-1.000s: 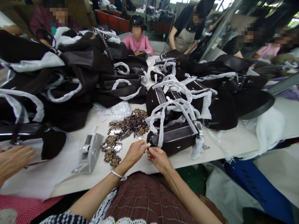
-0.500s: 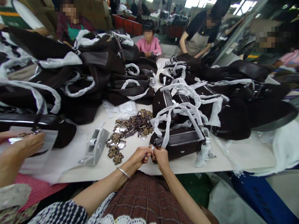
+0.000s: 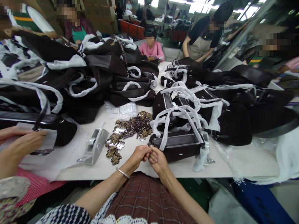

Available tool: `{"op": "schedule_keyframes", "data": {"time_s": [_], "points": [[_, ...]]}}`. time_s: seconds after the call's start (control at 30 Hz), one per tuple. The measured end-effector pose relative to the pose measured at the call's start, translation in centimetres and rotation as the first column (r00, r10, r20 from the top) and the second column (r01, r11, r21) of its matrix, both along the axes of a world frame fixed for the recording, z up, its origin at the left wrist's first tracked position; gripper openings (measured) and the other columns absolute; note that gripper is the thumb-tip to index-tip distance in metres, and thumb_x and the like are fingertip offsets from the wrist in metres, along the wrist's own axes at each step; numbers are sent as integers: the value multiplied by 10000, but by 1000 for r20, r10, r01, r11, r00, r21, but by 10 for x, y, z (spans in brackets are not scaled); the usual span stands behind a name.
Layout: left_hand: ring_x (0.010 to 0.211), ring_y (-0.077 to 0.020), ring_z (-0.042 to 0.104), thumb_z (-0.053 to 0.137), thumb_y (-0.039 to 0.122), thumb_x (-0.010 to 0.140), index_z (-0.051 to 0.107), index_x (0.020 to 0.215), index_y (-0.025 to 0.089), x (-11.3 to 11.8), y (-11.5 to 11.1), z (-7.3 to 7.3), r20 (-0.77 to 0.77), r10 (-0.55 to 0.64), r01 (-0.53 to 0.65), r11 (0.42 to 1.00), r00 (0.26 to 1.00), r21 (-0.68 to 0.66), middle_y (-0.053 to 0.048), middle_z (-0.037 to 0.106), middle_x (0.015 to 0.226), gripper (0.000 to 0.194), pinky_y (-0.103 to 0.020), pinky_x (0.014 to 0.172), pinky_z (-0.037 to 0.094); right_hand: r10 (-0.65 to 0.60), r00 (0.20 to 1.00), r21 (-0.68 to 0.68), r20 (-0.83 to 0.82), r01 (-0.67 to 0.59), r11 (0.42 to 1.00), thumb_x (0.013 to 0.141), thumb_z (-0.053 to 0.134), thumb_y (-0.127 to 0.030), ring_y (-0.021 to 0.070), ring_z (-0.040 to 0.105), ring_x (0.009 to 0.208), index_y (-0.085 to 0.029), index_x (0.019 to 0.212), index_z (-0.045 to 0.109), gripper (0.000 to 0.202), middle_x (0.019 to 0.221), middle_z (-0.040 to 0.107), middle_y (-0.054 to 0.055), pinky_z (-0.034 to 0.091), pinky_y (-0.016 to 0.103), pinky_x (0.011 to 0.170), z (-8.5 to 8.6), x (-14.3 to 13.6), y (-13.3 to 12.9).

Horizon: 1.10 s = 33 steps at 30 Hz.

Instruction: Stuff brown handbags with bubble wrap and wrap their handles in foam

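My left hand (image 3: 139, 154) and my right hand (image 3: 158, 159) meet at the near left corner of a dark brown handbag (image 3: 179, 143). The fingers of both are pinched together; what lies between the fingertips is too small to make out. White wrapping covers the bag's raised handles (image 3: 167, 129). Left of my hands lies a heap of flower-shaped patterned tags (image 3: 114, 152) with dark straps. A grey tape dispenser (image 3: 96, 146) stands farther left on the white table (image 3: 133, 169).
Wrapped-handle bags pile up at the left (image 3: 98, 68) and right (image 3: 240, 115). Clear plastic packets (image 3: 125, 109) lie behind the tags. At the left edge, a co-worker's hand (image 3: 25, 146) works on another bag. Several people stand or sit beyond the table.
My fingers have shifted slightly at the bag's corner, and the right hand's fingers are curled more. The white bit seen between them earlier no longer shows. The view has tilted a little.
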<state>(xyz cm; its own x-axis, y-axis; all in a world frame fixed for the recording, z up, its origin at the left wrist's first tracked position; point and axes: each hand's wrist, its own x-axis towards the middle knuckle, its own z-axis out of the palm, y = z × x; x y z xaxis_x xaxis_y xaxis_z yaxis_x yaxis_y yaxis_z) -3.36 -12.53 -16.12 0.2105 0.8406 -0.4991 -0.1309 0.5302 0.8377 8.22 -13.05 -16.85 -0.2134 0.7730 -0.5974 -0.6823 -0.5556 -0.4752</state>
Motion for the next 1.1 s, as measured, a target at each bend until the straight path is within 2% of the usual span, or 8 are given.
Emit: {"op": "schedule_keyframes", "data": {"time_s": [0.13, 0.27, 0.37, 0.5, 0.6, 0.73, 0.93, 1.1], "points": [[413, -77, 401, 573, 410, 783, 495, 624, 174, -6, 2, 4, -151, 6, 11, 993, 989, 113, 49, 483, 515, 295, -209, 438, 281, 202, 948, 119, 245, -236, 964, 726, 764, -442, 19, 324, 350, -158, 829, 579, 354, 512, 480, -98, 231, 145, 335, 18, 12, -9], [584, -135, 544, 514, 309, 867, 576, 693, 178, -12, -2, 17, -606, 53, 226, 899, 794, 375, 10, 579, 606, 226, -240, 582, 358, 416, 519, 40, 747, -659, 751, 820, 623, -419, 99, 500, 374, -156, 1101, 647, 386, 690, 680, 11, 341, 215, 347, 60, 38, -13], [695, -170, 603, 486, 266, 918, 615, 801, 189, -12, -7, 21, -798, 143, 402, 803, 586, 439, -25, 667, 741, 191, -259, 639, 360, -30, 158, 144, 987, -785, 602, 840, 617, -290, 178, 655, 692, -191, 1118, 689, 304, 914, 722, 66, 524, 316, 659, 89, 51, 5], [751, -181, 636, 469, 252, 948, 617, 872, 198, -12, -11, 19, -870, 184, 505, 751, 458, 425, -41, 699, 827, 174, -258, 649, 369, -424, -107, 12, 899, -963, 268, 773, 719, -169, 277, 522, 1207, -249, 1277, 613, 522, 1339, 585, 87, 408, 436, 977, 99, 56, 40], [745, -174, 630, 461, 257, 955, 611, 872, 205, -11, -14, 18, -885, 196, 532, 737, 422, 417, -34, 695, 824, 180, -257, 644, 363, -445, -150, -98, 883, -986, 138, 843, 690, -223, 239, 564, 1101, -256, 1004, 732, 170, 1171, 682, 33, 388, 407, 930, 89, 51, 56], [720, -182, 599, 436, 254, 950, 604, 850, 204, -7, -15, 20, -890, 167, 520, 760, 424, 390, -41, 678, 810, 202, -276, 630, 330, -479, -127, -72, 869, -989, 131, 877, 637, -203, 202, 578, 984, -213, 809, 725, 112, 980, 717, 27, 374, 383, 896, 81, 41, 59], [713, -171, 493, 544, 246, 809, 528, 667, 191, -6, 0, 29, -550, 84, 125, 935, 831, 331, -7, 542, 677, 153, -266, 639, 314, -589, -11, 87, 808, -987, 138, 869, 578, -157, 226, 559, 1034, -198, 766, 693, 160, 893, 699, 49, 296, 476, 1092, 82, 34, 41], [490, -102, 308, 513, 326, 736, 398, 599, 208, -7, 14, 22, -302, -26, 78, 984, 953, 162, 61, 341, 544, 215, -236, 472, 239, -637, 61, 184, 769, -975, 128, 944, 481, -158, 225, 531, 1188, -256, 924, 717, 256, 987, 718, 23, 193, 539, 1181, 59, 47, 24]]}}
